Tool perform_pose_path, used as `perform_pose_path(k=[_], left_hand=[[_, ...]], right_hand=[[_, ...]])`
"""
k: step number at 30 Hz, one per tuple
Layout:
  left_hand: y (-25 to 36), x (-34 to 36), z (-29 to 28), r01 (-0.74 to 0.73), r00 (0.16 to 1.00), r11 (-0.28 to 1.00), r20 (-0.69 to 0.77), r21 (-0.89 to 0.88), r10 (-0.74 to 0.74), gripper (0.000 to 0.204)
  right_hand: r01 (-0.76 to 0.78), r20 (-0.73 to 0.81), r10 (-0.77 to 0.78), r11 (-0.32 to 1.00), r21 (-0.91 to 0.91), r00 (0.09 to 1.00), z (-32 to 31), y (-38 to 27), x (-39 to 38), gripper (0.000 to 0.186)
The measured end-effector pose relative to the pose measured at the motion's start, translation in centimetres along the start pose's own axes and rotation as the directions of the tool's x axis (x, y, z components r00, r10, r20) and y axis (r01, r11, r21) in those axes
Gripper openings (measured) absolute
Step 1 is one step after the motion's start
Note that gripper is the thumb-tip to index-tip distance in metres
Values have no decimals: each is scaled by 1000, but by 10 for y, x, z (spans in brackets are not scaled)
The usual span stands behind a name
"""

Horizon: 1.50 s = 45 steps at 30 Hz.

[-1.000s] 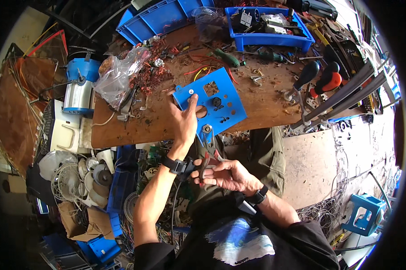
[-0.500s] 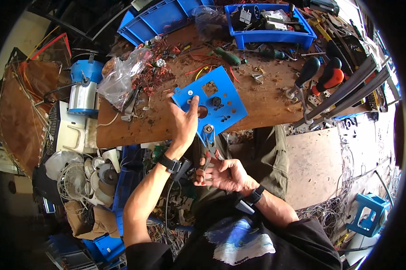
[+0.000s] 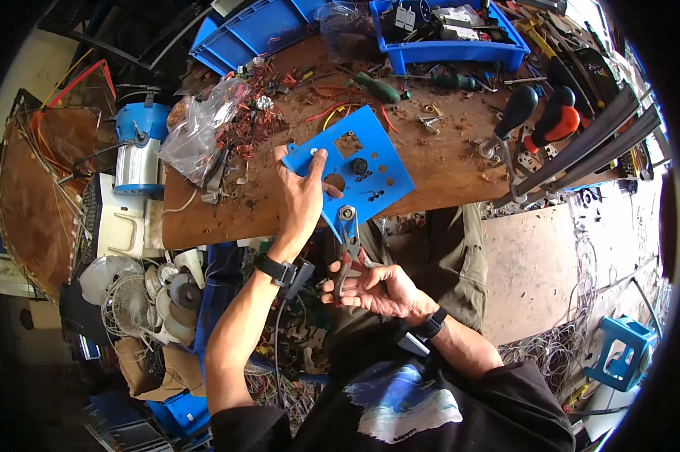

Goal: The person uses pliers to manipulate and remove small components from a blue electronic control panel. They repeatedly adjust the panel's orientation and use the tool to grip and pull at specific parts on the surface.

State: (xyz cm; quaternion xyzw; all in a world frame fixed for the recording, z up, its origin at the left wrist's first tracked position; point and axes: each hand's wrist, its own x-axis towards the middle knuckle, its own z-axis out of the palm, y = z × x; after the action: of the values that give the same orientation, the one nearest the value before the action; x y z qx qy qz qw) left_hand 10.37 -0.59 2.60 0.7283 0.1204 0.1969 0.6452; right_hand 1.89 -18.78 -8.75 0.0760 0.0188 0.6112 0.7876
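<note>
A blue metal panel (image 3: 385,177) with round and square holes is tilted over the front edge of the workbench. My left hand (image 3: 302,197) grips it along its left side, thumb on the face and the fingers mostly behind. In my right hand (image 3: 381,290) is a pair of pliers (image 3: 348,245) with red handles, the fingers curled round them. The pliers' jaws meet the panel's lower edge at a round metal fitting (image 3: 347,212). A black round part (image 3: 359,165) sits in the middle of the panel.
On the wooden bench (image 3: 438,169) lie copper wire scraps, a plastic bag (image 3: 204,128) and a green-handled screwdriver (image 3: 378,87). A blue bin (image 3: 453,53) of parts stands behind. Large cutters (image 3: 517,113) lean at the right. Fan parts (image 3: 140,301) crowd the lower left.
The panel and my left hand have shifted slightly left and up. The pliers' handles look more upright, and their jaws stay at the same fitting.
</note>
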Motion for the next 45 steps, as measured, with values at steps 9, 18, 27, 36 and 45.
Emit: perform_pose_path(k=[9, 18, 27, 36, 45], left_hand=[[0, -4, 0, 49, 999, 995, -28, 89, -47, 36], [-6, 2, -4, 43, 999, 995, 19, 89, -44, 36], [-2, 0, -4, 1, 999, 989, 48, 146, -9, 35], [-3, -2, -5, 14, 997, 995, 75, 98, -22, 34], [-2, 11, -8, 12, 985, 991, 169, 134, -35, 35]], right_hand=[[38, 103, -37, 999, -4, 994, -9, 6, 9, 56], [7, 101, -20, 992, 127, 995, -6, 10, 12, 46], [-10, 109, 1, 996, 85, 994, -12, 5, 9, 44], [-6, -15, 7, 997, 78, 1000, -9, 3, 4, 49], [-45, -177, 9, 980, -196, 984, -28, 4, -6, 25]])
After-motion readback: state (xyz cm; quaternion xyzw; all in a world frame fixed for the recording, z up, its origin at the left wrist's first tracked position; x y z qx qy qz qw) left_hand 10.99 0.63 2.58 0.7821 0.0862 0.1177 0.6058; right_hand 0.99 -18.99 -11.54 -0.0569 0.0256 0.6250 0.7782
